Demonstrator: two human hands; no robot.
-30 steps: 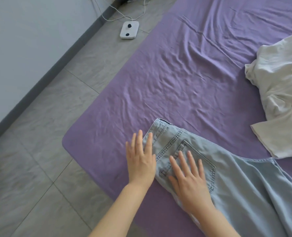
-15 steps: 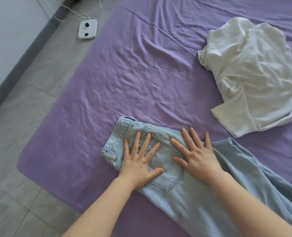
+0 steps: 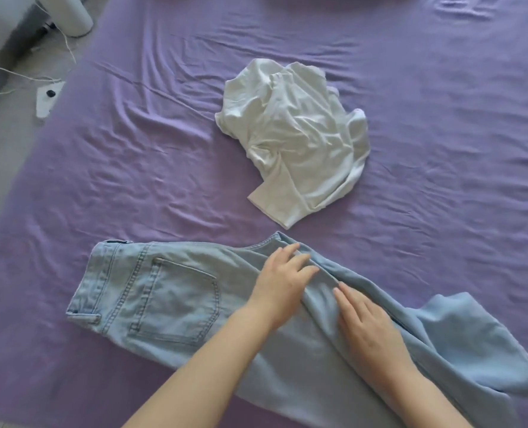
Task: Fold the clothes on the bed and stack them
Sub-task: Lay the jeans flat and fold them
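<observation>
Here both flat hands, left hand (image 3: 282,281) and right hand (image 3: 369,327), press soft denim jeans (image 3: 170,291).

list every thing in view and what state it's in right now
jeans: laid flat on the bed, back pocket up, legs running right, not yet folded across
white t-shirt: crumpled in a heap, unfolded, apart from the jeans
bed sheet: purple, wrinkled
left hand: flat, fingers straight, pressing on the jeans
right hand: flat, fingers straight, pressing on the jeans leg
power strip: on the floor beside the bed, cord attached
</observation>
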